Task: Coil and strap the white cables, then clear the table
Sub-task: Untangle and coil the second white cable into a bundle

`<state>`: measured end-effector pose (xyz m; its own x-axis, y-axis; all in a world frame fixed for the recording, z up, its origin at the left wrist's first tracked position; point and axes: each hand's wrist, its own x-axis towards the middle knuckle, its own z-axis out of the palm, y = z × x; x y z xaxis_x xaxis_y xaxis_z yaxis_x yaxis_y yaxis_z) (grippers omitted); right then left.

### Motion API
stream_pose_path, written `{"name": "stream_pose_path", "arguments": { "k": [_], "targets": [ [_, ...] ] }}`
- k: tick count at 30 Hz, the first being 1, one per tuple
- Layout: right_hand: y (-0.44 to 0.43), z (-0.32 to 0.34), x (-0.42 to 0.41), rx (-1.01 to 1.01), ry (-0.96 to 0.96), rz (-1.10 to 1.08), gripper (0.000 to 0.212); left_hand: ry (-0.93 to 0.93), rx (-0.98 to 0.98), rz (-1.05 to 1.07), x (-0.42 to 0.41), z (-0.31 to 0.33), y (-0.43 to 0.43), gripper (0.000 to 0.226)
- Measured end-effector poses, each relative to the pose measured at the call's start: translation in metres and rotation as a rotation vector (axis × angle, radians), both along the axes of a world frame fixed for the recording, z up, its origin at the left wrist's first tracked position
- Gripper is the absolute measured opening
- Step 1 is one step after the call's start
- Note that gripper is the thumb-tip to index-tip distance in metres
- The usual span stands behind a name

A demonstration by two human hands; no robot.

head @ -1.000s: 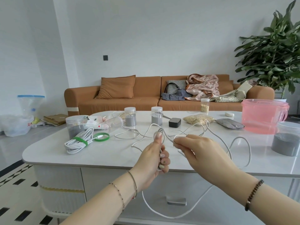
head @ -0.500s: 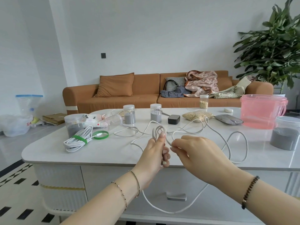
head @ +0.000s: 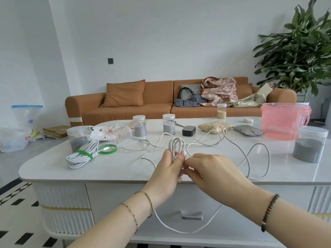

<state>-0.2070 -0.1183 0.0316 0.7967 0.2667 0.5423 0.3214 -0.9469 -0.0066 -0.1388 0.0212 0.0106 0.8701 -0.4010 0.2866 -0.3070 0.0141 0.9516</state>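
Carefully now: your left hand (head: pixel 169 169) pinches the small coil of white cable (head: pixel 176 145) just above its fingers while your right hand (head: pixel 209 169) feeds slack beside it, so the loose loops beyond on the tabletop (head: pixel 125 169) could snag or knot.

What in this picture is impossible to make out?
All in the head view:
- Cable ends: lost in the tangle.
- Right hand fingertips: hidden behind the left hand, so its grip is unclear.
- Plant: cut off by the right edge.
- Pouch print: too small.
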Motion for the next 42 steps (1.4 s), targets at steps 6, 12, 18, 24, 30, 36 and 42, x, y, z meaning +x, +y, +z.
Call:
{"name": "stream_pose_path", "arguments": {
  "k": [6,12,18,24,30,36,42],
  "targets": [
    [-0.004,0.001,0.000,0.029,0.012,-0.013,0.035,-0.014,-0.039,0.129,0.012,0.004,0.008,0.026],
    [-0.012,-0.001,0.002,0.079,0.057,-0.003,0.030,0.151,-0.291,0.202,0.021,0.006,0.013,0.018],
    [-0.013,-0.002,0.004,0.146,0.194,0.027,0.020,0.286,-0.609,0.032,0.013,0.018,0.011,0.030],
    [-0.014,-0.004,0.004,0.212,0.321,0.066,0.028,0.393,-0.751,-0.057,0.009,0.027,0.013,0.028],
    [-0.019,0.002,0.006,0.406,0.382,0.060,0.021,0.523,-0.940,-0.108,0.006,0.038,0.018,0.029],
    [-0.025,0.010,0.008,0.554,0.341,-0.001,0.025,0.669,-0.826,-0.209,0.005,0.039,0.022,0.036],
    [-0.037,0.012,0.012,0.570,0.099,-0.087,0.018,0.615,-0.530,-0.122,0.001,0.028,0.014,0.028]
  ]
}}
